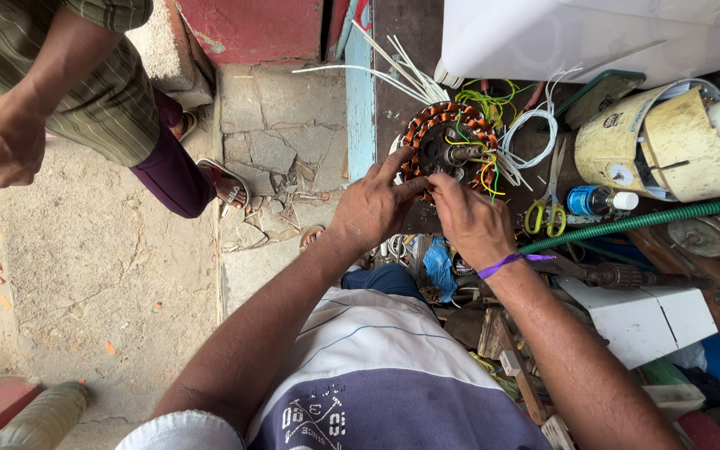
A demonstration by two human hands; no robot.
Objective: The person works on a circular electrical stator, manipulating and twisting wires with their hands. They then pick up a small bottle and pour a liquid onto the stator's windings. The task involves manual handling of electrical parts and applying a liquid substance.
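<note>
A round motor stator (450,143) with copper-coloured windings and yellow, green and white wires lies on a dark wooden bench (393,83). My left hand (372,207) rests at its near left edge, fingers stretched onto the windings. My right hand (470,218), with a purple band on the wrist, presses its fingertips on the stator's near side beside the left. Neither hand wraps around the stator; the fingertips touch it and each other. What lies under the fingertips is hidden.
Yellow-handled scissors (547,212), a small blue bottle (597,201), a green hose (643,220), a cream drum-shaped part (660,143) and a white appliance (593,33) crowd the bench. Another person (60,92) in striped clothes stands at left on cracked concrete. White blocks (643,317) lie at right.
</note>
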